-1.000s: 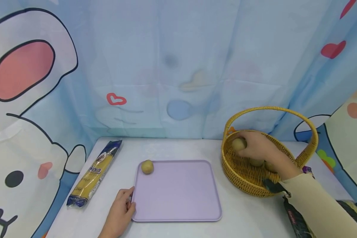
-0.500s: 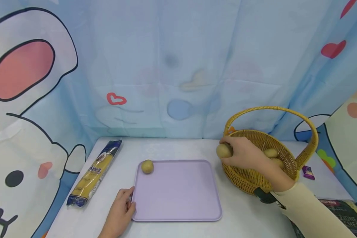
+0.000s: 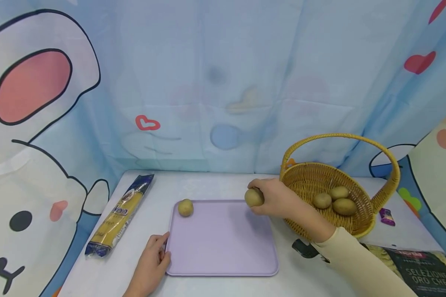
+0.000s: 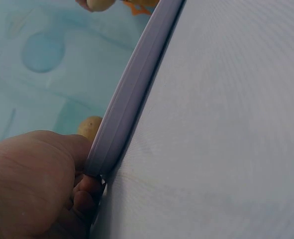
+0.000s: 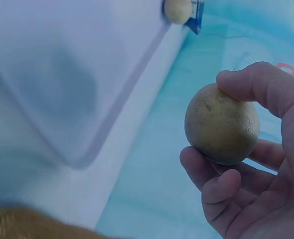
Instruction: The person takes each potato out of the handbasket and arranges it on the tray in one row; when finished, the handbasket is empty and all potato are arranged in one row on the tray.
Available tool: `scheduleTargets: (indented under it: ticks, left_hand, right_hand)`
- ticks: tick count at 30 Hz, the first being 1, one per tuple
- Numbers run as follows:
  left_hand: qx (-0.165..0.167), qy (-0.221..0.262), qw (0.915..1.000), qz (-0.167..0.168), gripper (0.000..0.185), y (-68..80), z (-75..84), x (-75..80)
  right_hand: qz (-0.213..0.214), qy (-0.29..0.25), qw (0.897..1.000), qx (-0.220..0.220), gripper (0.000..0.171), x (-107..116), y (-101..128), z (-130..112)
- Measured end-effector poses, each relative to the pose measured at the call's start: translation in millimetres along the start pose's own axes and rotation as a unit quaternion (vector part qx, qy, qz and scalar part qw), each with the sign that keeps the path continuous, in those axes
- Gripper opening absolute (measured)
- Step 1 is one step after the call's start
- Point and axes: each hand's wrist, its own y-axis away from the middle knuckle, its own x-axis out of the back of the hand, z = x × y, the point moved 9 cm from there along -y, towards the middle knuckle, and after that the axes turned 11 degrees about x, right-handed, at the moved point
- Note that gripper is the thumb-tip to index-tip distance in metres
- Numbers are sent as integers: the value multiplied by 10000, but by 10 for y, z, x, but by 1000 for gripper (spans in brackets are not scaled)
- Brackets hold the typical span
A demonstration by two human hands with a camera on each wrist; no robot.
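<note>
Right now, the right hand (image 3: 278,200) held a potato (image 3: 254,197), fingers curled around it, above the upper right corner of the purple tray (image 3: 223,247), just left of the wicker basket (image 3: 304,222). Most of the tray's surface lay bare; only a second potato (image 3: 185,207) sat at its upper left corner. The left hand (image 3: 150,264) gripped the tray's lower left edge, thumb over the rim. Three potatoes (image 3: 334,199) lay in the basket, whose handle (image 3: 340,136) arched overhead at centre right. A pasta packet (image 3: 119,214) lay left of the tray, well apart. A dark bag (image 3: 420,266) sat at lower right, and a small purple wrapper (image 3: 387,216) lay right of the basket.
</note>
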Motion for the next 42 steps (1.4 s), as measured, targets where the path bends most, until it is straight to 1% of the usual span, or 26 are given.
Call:
scheduleTargets:
  ticks: [4,7,12,17,27,34,42]
  left_hand:
    - [13,20,10000,-47,52,-1,-1,-12]
    - [-16,18,10000,-60,52,0,3,-17]
    - [-102,1,9999,9,52,-2,17,-18]
    - [-177,14,9998,-14,51,-10,37,-46]
    - [-226,-239,9994,107,51,5,42,-7]
    - [-185,-198,9996,82,51,-1,39,8]
    - [-196,-237,9995,117,51,1,48,14]
  right_hand:
    - [63,-13,10000,75,51,-115,-93,-46]
    - [54,-98,9999,6,51,-214,-156,-61]
    - [35,-361,9993,-111,50,-369,-264,-91]
    - [-33,-455,9987,-222,50,-500,-353,-107]
    - [-136,-660,9976,-166,48,-782,-592,-209]
    - [-167,-846,9961,-202,50,-918,-718,-267]
    - [-216,-1036,9938,-353,51,-1057,-821,-308]
